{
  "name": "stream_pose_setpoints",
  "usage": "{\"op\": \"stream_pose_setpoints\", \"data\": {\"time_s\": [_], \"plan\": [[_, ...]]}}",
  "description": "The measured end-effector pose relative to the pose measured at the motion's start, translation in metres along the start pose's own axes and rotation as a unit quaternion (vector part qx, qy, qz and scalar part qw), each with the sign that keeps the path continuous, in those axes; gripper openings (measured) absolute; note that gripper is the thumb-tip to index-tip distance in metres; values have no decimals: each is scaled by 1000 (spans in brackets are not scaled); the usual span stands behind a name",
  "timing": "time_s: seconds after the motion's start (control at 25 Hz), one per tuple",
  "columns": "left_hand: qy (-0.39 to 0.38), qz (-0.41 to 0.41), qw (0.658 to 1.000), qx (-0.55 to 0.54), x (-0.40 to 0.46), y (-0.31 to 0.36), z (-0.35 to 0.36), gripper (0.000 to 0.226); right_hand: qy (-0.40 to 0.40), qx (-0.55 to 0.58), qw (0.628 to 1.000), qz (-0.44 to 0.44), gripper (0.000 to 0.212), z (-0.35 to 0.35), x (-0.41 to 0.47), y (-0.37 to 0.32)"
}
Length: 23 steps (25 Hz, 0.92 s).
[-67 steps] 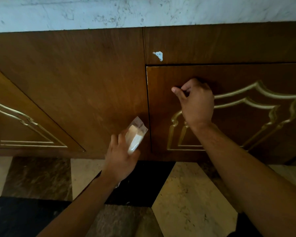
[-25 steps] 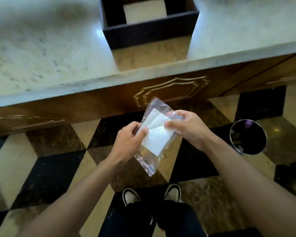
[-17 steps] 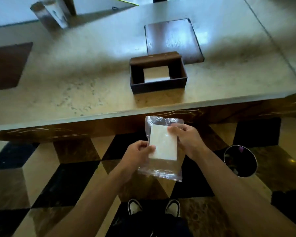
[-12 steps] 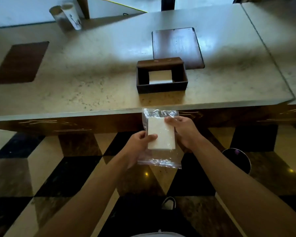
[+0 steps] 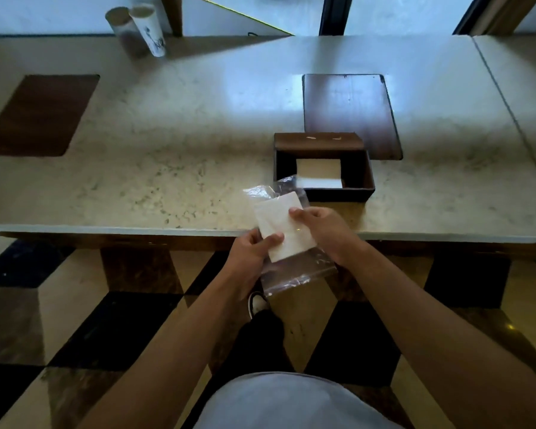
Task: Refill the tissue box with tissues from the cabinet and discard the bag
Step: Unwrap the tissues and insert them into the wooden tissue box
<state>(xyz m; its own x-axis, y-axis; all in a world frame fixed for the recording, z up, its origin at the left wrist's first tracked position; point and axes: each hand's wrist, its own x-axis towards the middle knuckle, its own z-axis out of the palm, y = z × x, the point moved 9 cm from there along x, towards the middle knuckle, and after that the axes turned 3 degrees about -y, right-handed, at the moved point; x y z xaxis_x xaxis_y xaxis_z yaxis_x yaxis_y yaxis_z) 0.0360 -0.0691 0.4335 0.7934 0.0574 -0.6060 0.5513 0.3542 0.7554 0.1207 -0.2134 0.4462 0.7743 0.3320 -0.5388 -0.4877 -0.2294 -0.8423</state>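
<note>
A clear plastic bag with a white stack of tissues inside is held between both hands over the counter's front edge. My left hand pinches the bag and tissues from the lower left, thumb on top. My right hand grips the right side, fingers on the tissues. The dark brown tissue box stands open on the marble counter just beyond the bag, a few white tissues lying in its bottom.
The marble counter carries a dark wooden board behind the box, another brown panel at the left, and a white paper cup by the mirror at the back. Checkered tile floor lies below.
I closed the cabinet door and stood up at the counter. Both hands now hold the bag, which has risen toward the open tissue box and tilted a little.
</note>
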Motion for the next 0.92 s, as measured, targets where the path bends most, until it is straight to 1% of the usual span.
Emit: {"op": "stream_pose_setpoints", "data": {"time_s": [0.08, 0.2, 0.36, 0.52, 0.64, 0.72, 0.84, 0.92], "plan": [[7, 4, 999, -35, 23, 21, -7, 16, -6, -23, 1000, 3, 25, -2, 19, -18], [-9, 6, 997, -79, 48, 41, -7, 29, -2, -28, 1000, 14, 24, -17, 34, -34], [-36, -4, 996, -79, 81, 54, 10, 40, 16, -25, 999, 18, 27, -49, 40, -45], [-83, -26, 995, -45, 112, 58, 57, 45, 48, 17, 999, 0, 25, -93, 37, -49], [-107, -38, 993, 26, 134, 64, 108, 51, 88, 74, 993, -18, 22, -141, 36, -51], [-123, -44, 990, 54, 143, 66, 145, 50, 109, 95, 989, -31, 22, -175, 40, -51], [-116, -39, 991, 60, 150, 68, 187, 46, 121, 112, 986, -25, 28, -211, 53, -47], [-102, -56, 993, 36, 147, 63, 200, 47, 121, 128, 984, -10, 29, -224, 62, -41]]}}
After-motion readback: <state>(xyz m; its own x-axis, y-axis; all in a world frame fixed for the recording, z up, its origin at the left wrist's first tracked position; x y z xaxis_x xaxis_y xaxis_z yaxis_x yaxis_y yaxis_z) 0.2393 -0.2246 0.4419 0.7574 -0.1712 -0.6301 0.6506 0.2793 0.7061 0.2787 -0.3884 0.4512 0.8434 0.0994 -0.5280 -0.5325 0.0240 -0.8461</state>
